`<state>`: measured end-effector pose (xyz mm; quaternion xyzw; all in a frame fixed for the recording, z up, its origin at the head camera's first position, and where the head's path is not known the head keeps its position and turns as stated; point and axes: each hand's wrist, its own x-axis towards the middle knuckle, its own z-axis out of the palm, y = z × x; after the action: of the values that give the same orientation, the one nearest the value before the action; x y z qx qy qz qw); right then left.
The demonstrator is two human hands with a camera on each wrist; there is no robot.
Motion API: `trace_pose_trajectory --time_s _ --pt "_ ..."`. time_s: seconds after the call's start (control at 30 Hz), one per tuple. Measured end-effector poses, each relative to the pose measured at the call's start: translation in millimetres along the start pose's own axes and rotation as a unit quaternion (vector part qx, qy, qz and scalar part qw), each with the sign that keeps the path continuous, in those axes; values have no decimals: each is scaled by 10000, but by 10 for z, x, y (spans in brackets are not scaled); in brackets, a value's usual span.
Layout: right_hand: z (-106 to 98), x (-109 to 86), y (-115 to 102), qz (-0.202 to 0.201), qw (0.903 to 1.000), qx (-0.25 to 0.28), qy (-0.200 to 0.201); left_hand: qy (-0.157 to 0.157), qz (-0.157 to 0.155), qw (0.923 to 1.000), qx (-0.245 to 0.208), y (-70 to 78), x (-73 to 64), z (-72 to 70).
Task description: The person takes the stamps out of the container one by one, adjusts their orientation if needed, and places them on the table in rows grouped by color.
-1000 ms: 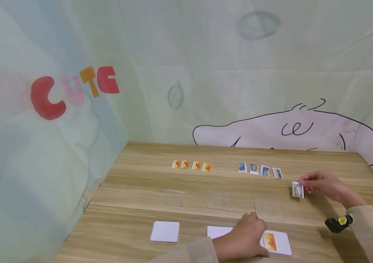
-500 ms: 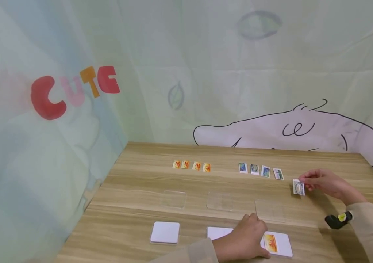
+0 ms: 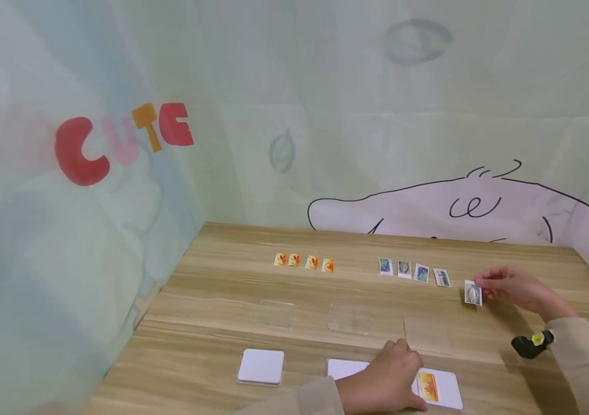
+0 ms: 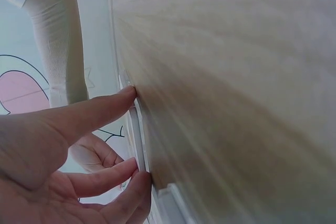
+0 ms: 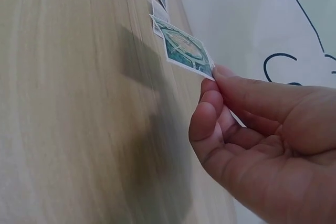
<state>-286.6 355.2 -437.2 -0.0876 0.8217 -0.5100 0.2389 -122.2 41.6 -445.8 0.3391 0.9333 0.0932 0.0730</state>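
Observation:
My right hand (image 3: 514, 290) pinches a postage stamp (image 3: 473, 293) by one corner between thumb and fingertips, above the table. In the right wrist view the stamp (image 5: 185, 49) has a toothed white edge and a round building printed in green. My left hand (image 3: 385, 377) grips a flat white card (image 3: 448, 389) on the table, thumb on the near edge and fingers on the far edge. An orange stamp (image 3: 428, 387) lies on this card beside the thumb. In the left wrist view the white card (image 4: 137, 135) shows edge-on between thumb and fingers.
Several orange stamps (image 3: 312, 263) and several blue-green stamps (image 3: 421, 273) lie in rows at the back of the wooden table (image 3: 196, 276). Clear plastic covers (image 3: 348, 319) lie mid-table. Another white card (image 3: 261, 366) lies front left; one more (image 3: 345, 369) is partly behind my left hand.
The right hand has raised the stamp slightly and shifted it a little away from me. The left hand keeps its place on the white card. The head view has shifted slightly.

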Motion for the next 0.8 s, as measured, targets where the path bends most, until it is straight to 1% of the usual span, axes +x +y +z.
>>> trace_pose_trajectory --time_s 0.3,0.4,0.63,0.8 --pt "-28 59 -27 113 9999 34 96 26 -44 10000 3 1 7 -2" --pt "-30 66 -24 109 9999 38 102 22 -48 10000 23 4 8 -7" --pt "-54 105 -11 102 9996 246 109 36 -38 10000 70 2 6 -1" --pt "-60 126 -7 100 9996 186 164 31 -9 9999 129 1 10 -1"
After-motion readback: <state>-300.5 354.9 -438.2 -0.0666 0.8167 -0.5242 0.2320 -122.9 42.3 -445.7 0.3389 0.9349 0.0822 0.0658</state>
